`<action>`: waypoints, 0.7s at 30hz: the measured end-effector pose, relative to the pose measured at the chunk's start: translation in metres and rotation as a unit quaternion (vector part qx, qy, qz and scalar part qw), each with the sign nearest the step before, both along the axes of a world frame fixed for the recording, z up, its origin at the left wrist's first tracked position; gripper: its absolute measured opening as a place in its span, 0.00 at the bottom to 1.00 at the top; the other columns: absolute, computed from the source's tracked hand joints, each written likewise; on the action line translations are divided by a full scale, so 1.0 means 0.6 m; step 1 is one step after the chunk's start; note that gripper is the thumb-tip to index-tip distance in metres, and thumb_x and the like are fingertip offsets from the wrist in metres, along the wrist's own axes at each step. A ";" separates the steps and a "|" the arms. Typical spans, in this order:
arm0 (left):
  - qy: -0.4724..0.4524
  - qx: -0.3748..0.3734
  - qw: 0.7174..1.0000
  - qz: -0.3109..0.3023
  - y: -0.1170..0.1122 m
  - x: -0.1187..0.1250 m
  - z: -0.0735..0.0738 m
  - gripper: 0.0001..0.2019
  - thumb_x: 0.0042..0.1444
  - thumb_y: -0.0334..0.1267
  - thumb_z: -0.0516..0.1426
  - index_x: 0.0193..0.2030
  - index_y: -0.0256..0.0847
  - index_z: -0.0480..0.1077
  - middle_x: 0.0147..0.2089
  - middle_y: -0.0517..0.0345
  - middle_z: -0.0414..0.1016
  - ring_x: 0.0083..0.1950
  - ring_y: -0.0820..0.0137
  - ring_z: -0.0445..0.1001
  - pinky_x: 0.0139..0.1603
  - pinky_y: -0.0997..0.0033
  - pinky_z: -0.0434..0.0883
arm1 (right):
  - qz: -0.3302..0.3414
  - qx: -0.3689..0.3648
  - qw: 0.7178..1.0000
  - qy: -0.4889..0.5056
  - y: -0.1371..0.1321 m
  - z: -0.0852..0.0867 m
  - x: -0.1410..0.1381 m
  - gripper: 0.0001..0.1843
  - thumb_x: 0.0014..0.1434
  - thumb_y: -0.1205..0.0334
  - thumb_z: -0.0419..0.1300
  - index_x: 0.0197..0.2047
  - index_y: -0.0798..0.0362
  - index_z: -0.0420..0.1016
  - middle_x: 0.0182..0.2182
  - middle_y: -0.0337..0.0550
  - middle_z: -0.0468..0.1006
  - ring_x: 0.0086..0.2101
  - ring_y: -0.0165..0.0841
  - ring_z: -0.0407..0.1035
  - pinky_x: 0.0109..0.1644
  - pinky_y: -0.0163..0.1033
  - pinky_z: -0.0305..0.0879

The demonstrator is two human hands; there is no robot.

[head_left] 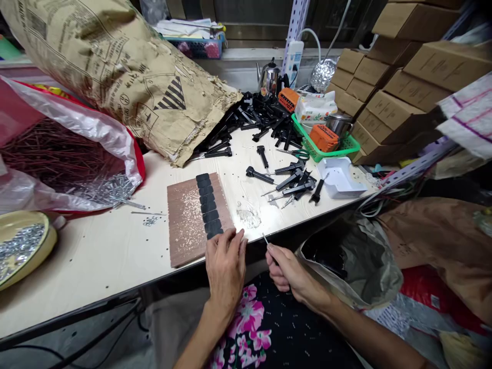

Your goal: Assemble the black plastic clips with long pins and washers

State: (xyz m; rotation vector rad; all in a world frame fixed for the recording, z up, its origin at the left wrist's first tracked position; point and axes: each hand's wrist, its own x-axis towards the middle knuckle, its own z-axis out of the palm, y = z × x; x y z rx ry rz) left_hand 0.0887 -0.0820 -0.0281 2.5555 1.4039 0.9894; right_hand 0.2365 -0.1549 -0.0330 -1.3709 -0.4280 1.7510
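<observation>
My left hand (226,261) is at the near right corner of a brown wooden board (182,205), its fingers bent down and close together over the near end of a row of black plates (208,204). Whatever lies under those fingertips is hidden. Just past the table's front edge, my right hand (286,269) is closed around a thin metal pin (265,238) whose tip points up and left. Several black plastic pieces with metal shafts (295,185) lie on the table beyond. Pale specks cover the board left of the row.
At left are an open bag of metal rods (57,159) and a yellow bowl (23,266) of small metal parts. A paper sack (154,97) spills black parts. A green basket (319,151), a white tray (340,179) and stacked cartons (388,113) stand at right. An open sack (369,266) sits below.
</observation>
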 end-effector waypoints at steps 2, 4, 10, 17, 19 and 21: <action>-0.013 -0.001 1.000 -0.001 0.001 -0.004 0.000 0.10 0.57 0.32 0.55 0.46 0.36 0.73 0.46 0.45 0.74 0.43 0.60 0.67 0.46 0.58 0.66 | 0.014 0.016 1.000 -0.002 0.016 0.012 0.002 0.18 0.60 0.44 0.50 0.31 0.51 0.60 0.16 0.25 0.48 0.14 0.19 0.38 0.14 0.25 0.36; -0.033 -0.002 0.999 0.008 0.000 -0.016 0.003 0.10 0.58 0.31 0.55 0.45 0.36 0.73 0.45 0.46 0.74 0.43 0.61 0.68 0.46 0.59 0.66 | 0.037 0.054 0.998 -0.026 0.024 0.022 0.001 0.18 0.61 0.44 0.50 0.33 0.52 0.63 0.16 0.26 0.51 0.14 0.19 0.40 0.15 0.25 0.37; -0.038 0.003 0.989 0.142 0.046 -0.117 0.028 0.12 0.59 0.34 0.53 0.47 0.39 0.73 0.43 0.49 0.74 0.44 0.62 0.68 0.47 0.62 0.66 | 0.077 0.154 0.969 -0.179 0.045 0.047 0.003 0.20 0.62 0.45 0.49 0.48 0.52 0.67 0.19 0.31 0.59 0.16 0.21 0.50 0.17 0.28 0.46; 0.083 -0.087 0.945 0.305 0.148 -0.289 0.013 0.14 0.61 0.39 0.49 0.43 0.37 0.75 0.40 0.48 0.75 0.42 0.59 0.66 0.44 0.61 0.65 | 0.102 0.237 0.913 -0.316 0.104 0.064 0.006 0.22 0.61 0.47 0.51 0.52 0.51 0.66 0.29 0.39 0.71 0.21 0.24 0.56 0.22 0.30 0.53; 0.088 -0.110 0.943 0.302 0.161 -0.303 0.001 0.15 0.61 0.39 0.49 0.44 0.37 0.74 0.41 0.48 0.74 0.43 0.60 0.67 0.44 0.63 0.65 | 0.081 0.243 0.913 -0.318 0.111 0.067 0.000 0.22 0.62 0.47 0.51 0.53 0.51 0.63 0.28 0.39 0.72 0.20 0.25 0.55 0.22 0.31 0.53; 0.092 -0.115 0.943 0.297 0.169 -0.304 -0.005 0.15 0.61 0.38 0.49 0.46 0.38 0.74 0.41 0.49 0.73 0.44 0.61 0.67 0.43 0.65 0.65 | 0.065 0.247 0.910 -0.326 0.114 0.069 -0.008 0.21 0.62 0.48 0.51 0.53 0.52 0.62 0.29 0.40 0.73 0.20 0.25 0.56 0.22 0.31 0.55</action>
